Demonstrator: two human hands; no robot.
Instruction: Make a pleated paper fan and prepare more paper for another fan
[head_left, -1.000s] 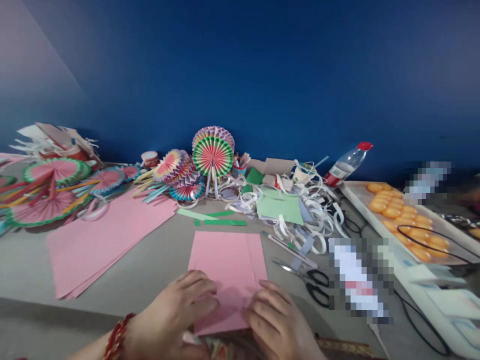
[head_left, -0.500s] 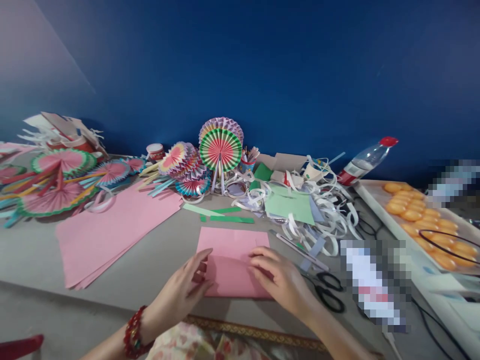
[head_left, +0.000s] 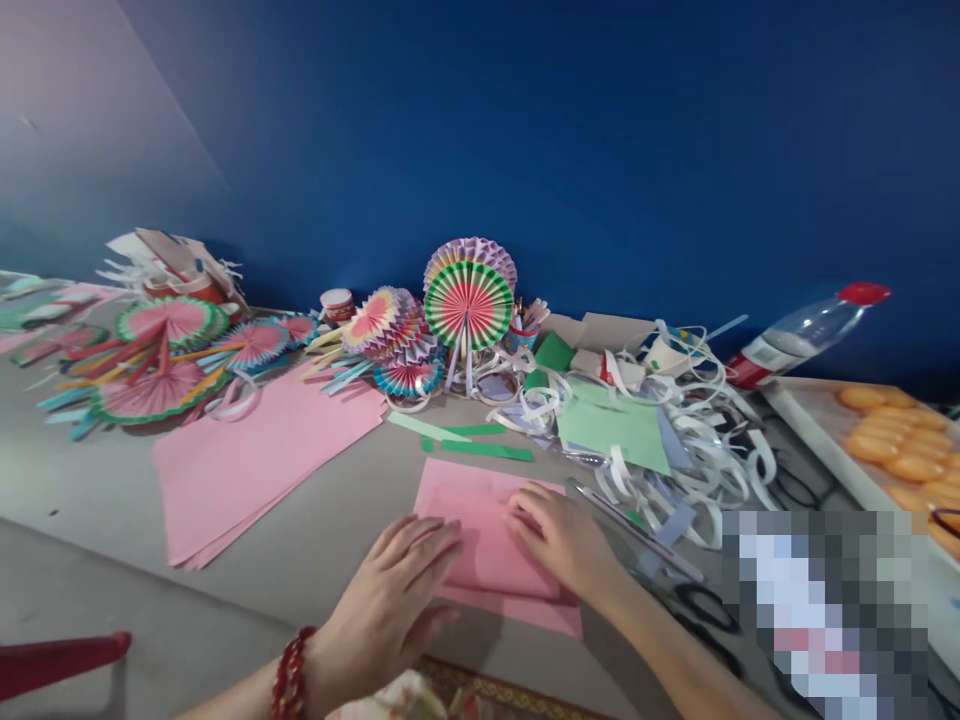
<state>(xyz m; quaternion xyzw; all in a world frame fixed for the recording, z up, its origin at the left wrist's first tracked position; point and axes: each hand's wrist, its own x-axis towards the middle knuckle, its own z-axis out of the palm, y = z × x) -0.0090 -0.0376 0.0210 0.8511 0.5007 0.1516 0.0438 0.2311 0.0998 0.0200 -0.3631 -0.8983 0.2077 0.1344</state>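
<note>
A sheet of pink paper (head_left: 491,560), folded over on itself, lies in front of me, with a strip of its lower layer showing along the near edge. My left hand (head_left: 401,580) rests over its left side, fingers stretched out flat and pointing right, a red bead bracelet on the wrist. On the right part of the paper, my right hand (head_left: 562,540) has bent fingers and thumb closed on the top layer; the exact contact at the fingertips is partly hidden.
Pink sheets (head_left: 262,470) lie to the left, near several folded paper fans (head_left: 161,375). Another fan (head_left: 469,305) stands at the back. Green strips (head_left: 487,450), a pen-like tool (head_left: 637,530), black-handled scissors (head_left: 705,605), white paper curls (head_left: 720,460) and a bottle (head_left: 802,335) surround the paper.
My left hand has turned from a curved side grip to lying flat on the paper. The top layer has shifted away from me, exposing a near strip. The view has swung left.
</note>
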